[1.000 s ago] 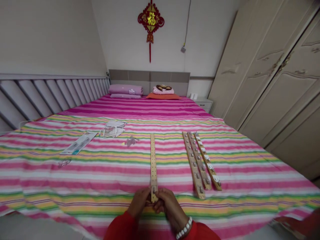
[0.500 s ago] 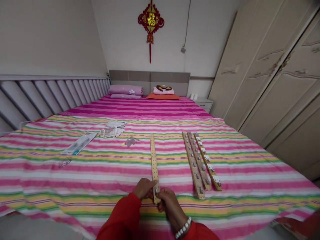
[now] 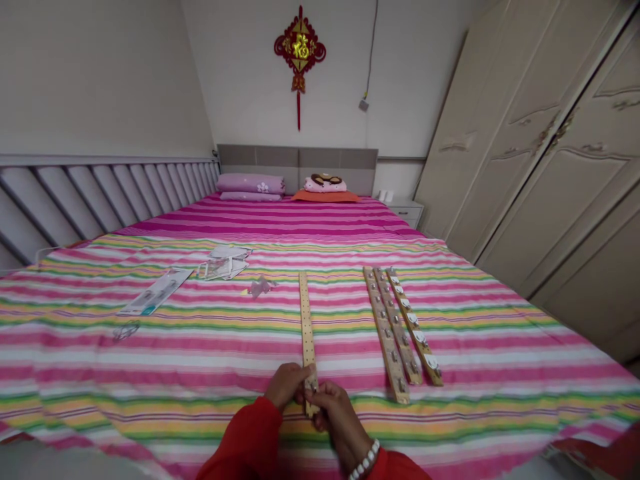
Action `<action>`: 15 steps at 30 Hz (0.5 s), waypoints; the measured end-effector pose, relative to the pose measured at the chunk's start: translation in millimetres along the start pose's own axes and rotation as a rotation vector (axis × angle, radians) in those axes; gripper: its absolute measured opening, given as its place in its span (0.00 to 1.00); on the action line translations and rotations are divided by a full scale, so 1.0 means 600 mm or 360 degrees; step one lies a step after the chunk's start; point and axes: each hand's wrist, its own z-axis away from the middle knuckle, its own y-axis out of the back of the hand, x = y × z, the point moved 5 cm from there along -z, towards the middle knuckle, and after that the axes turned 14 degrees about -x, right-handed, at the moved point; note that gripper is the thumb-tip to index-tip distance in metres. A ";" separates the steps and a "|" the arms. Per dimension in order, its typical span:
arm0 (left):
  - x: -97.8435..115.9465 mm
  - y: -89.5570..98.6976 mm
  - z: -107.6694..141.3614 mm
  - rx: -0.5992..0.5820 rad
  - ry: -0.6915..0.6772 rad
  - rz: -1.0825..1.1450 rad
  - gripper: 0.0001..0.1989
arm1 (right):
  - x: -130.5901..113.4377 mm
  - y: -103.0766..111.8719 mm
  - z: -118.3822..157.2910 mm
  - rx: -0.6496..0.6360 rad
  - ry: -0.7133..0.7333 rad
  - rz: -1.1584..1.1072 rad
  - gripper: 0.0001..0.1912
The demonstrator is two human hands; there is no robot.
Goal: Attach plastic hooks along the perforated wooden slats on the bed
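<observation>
A long pale wooden strip (image 3: 307, 320) with rows of small holes lies lengthwise on the striped bedspread. My left hand (image 3: 287, 385) grips its near part, thumb on top and fingers at the side. From the other side, my right hand (image 3: 336, 408), wearing a white bead bracelet, pinches at a small metal piece (image 3: 313, 385) on the strip's near end; the fingers partly hide it. To the right lie three more wooden strips: one wide strip (image 3: 387, 333) and a middle strip (image 3: 399, 323) bear metal pieces, and an outer strip (image 3: 414, 327) has white discs too.
On the left of the bedspread (image 3: 190, 360) lie a flat package (image 3: 157, 291), a tangle of thin wire-like pieces (image 3: 126, 329), crumpled clear and white packaging (image 3: 225, 262) and small grey scraps (image 3: 261, 287). A bed rail (image 3: 100, 193) runs along the left, wardrobes (image 3: 540, 167) along the right.
My right thumb and fingers have shifted slightly left over the metal piece, covering more of it. My left hand keeps its grip on the strip. The view has tilted a little.
</observation>
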 end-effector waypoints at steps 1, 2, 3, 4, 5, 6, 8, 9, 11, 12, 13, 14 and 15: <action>0.001 0.000 0.002 -0.0005 -0.0011 0.0028 0.30 | 0.002 0.002 0.002 -0.0015 -0.0004 -0.0040 0.19; 0.002 -0.001 0.004 -0.0009 -0.0023 0.0054 0.30 | 0.003 0.005 0.003 -0.0033 0.0000 -0.0079 0.19; 0.004 -0.002 0.006 -0.0014 -0.0035 0.0076 0.30 | 0.004 0.008 0.005 -0.0051 0.0015 -0.0115 0.19; 0.005 -0.004 0.007 -0.0020 -0.0046 0.0093 0.31 | 0.004 0.011 0.007 -0.0070 0.0037 -0.0145 0.19; 0.007 -0.005 0.007 -0.0023 -0.0052 0.0104 0.31 | 0.003 0.014 0.008 -0.0085 0.0064 -0.0168 0.18; 0.008 -0.007 0.006 -0.0029 -0.0058 0.0113 0.31 | 0.002 0.016 0.010 -0.0097 0.0089 -0.0187 0.18; 0.010 -0.012 0.003 -0.0033 -0.0067 0.0134 0.32 | -0.002 0.020 0.012 -0.0111 0.0141 -0.0207 0.17; 0.012 -0.014 0.001 -0.0034 -0.0072 0.0144 0.32 | -0.004 0.022 0.012 -0.0112 0.0162 -0.0208 0.17; 0.014 -0.017 -0.004 -0.0037 -0.0083 0.0145 0.32 | -0.007 0.023 0.011 -0.0103 0.0190 -0.0207 0.18; 0.014 -0.019 -0.005 -0.0040 -0.0083 0.0129 0.32 | -0.006 0.024 0.010 -0.0094 0.0191 -0.0206 0.18; 0.014 -0.020 -0.006 -0.0046 -0.0073 0.0105 0.32 | -0.005 0.024 0.009 -0.0080 0.0189 -0.0204 0.19; 0.013 -0.020 -0.006 -0.0056 -0.0060 0.0081 0.32 | -0.002 0.025 0.008 -0.0062 0.0184 -0.0204 0.19; 0.012 -0.020 -0.005 -0.0072 -0.0041 0.0061 0.33 | 0.001 0.026 0.007 -0.0042 0.0181 -0.0205 0.20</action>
